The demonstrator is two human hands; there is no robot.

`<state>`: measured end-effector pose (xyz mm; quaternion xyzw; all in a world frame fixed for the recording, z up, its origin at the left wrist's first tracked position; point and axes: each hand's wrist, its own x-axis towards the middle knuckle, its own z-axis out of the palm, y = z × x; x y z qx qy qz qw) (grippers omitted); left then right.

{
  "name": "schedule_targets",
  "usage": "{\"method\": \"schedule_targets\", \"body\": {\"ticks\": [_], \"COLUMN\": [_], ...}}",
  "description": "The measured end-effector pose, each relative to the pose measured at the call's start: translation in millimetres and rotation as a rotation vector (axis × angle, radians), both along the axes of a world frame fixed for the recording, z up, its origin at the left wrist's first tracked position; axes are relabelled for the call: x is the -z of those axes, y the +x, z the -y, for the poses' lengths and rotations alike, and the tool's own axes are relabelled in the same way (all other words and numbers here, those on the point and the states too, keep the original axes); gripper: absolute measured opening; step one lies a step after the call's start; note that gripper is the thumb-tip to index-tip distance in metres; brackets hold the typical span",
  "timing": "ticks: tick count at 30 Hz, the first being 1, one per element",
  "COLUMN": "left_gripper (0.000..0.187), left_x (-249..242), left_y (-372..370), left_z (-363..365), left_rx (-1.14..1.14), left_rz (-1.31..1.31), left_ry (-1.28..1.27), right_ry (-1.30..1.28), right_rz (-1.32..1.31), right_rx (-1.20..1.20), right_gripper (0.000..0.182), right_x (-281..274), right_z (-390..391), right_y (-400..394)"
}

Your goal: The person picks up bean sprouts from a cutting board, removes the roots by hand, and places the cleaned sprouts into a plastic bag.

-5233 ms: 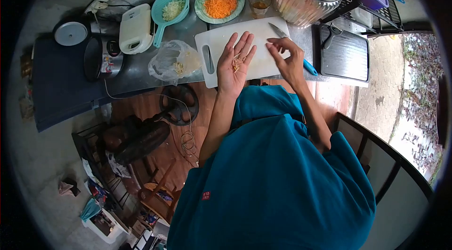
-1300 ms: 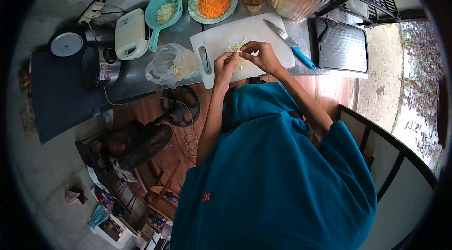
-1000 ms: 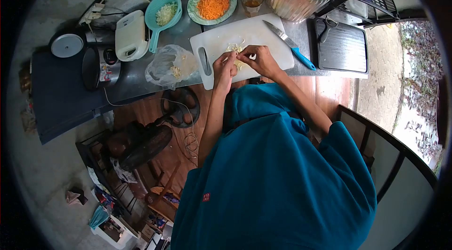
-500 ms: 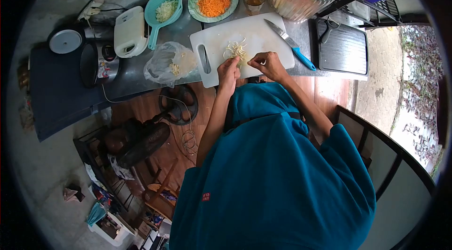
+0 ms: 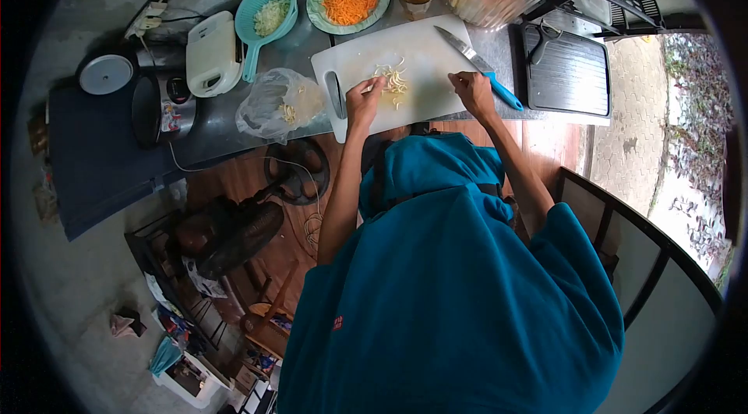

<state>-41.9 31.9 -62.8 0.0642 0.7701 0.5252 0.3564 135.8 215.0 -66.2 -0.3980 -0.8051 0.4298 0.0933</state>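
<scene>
Head camera: from my remote seat I take the white rectangular plastic cutting board [image 5: 425, 46] as landmark. Near its middle lies a loose heap of pale, thin, curly strands [image 5: 393, 80], bean sprouts by the look of them, spread out perhaps so that single pieces are easy to pick up. The bare left hand [image 5: 361, 104] hangs over the board's left part, just beside that heap, thumb and fingertips drawn together; I cannot tell whether a strand sits between them. The bare right hand [image 5: 474, 94] is at the board's right edge, its fingers bent toward the thumb as if in a light pinch, and again I cannot make out anything in them.

The steel-bladed knife with a blue handle [image 5: 471, 57] rests its blade on the board's far right corner, handle past the right edge; that, I judge, keeps the sharp edge away from the finger work. Left of the board, a crumpled clear plastic bag [image 5: 257, 114] holds more pale strands [image 5: 289, 113], close enough for a short reach. Beyond the far left corner, a teal plastic strainer [image 5: 245, 21] and a green-patterned round plate [image 5: 315, 2] keep whitish shreds [image 5: 271, 16] and orange shreds [image 5: 349, 1] apart, presumably to avoid mixing.
</scene>
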Motion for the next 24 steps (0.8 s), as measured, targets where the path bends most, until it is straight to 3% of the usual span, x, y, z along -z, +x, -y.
{"method": "schedule_targets", "body": {"ticks": [1,4,5,7,8,10,14,17,19,20,23,24], "left_gripper": [0.037,0.041,0.041,0.048,0.048,0.054,0.056,0.059,0.061,0.061,0.06,0.061], "left_x": [-6.6,-28.8,-34.8,-41.8,-44.5,-53.7,-91.9,-106.1,-110.8,-113.5,-120.4,-122.2], "left_y": [-2.9,-7.2,-6.1,-4.4,-2.7,3.1,17.1,23.9,26.3,28.2,33.5,34.2], "left_z": [3.9,10.1,10.4,12.3,11.3,6.2,-0.4,-6.4,-11.8,-14.4,-19.5,-21.6], "left_rx": [0.0,-0.005,-0.005,-0.083,-0.088,-0.198,-0.171,-0.198,-0.244,-0.242,-0.264,-0.246], "left_rz": [-0.002,0.489,0.487,0.686,0.684,0.762,0.772,0.813,0.813,0.814,0.807,0.803], "left_ry": [-0.001,0.37,0.37,0.662,0.662,0.891,0.988,1.13,1.205,1.206,1.22,1.224], "right_ry": [-0.002,0.077,0.077,0.108,0.107,0.357,0.345,0.135,0.321,0.323,0.168,0.076], "right_rz": [-0.013,-0.105,-0.107,0.122,0.121,0.041,0.23,0.459,0.105,0.105,0.199,0.018], "right_rx": [0.016,0.005,0.005,-0.005,-0.009,-0.022,-0.013,-0.056,-0.08,-0.079,-0.006,-0.023], "right_gripper": [0.022,0.023,0.023,0.024,0.024,0.027,0.032,0.034,0.031,0.031,0.026,0.024], "right_x": [1.0,15.8,19.8,7.9,11.8,19.5,4.5,-3.3,-0.2,1.5,-65.2,-85.2], "right_z": [-0.7,1.1,-0.7,-0.2,0.4,2.1,-0.2,-5.0,-2.3,-3.4,10.9,16.0], "right_y": [-0.3,-0.9,0.0,-4.4,-3.6,-2.0,-3.5,-2.4,3.4,4.3,-17.1,-22.5]}}
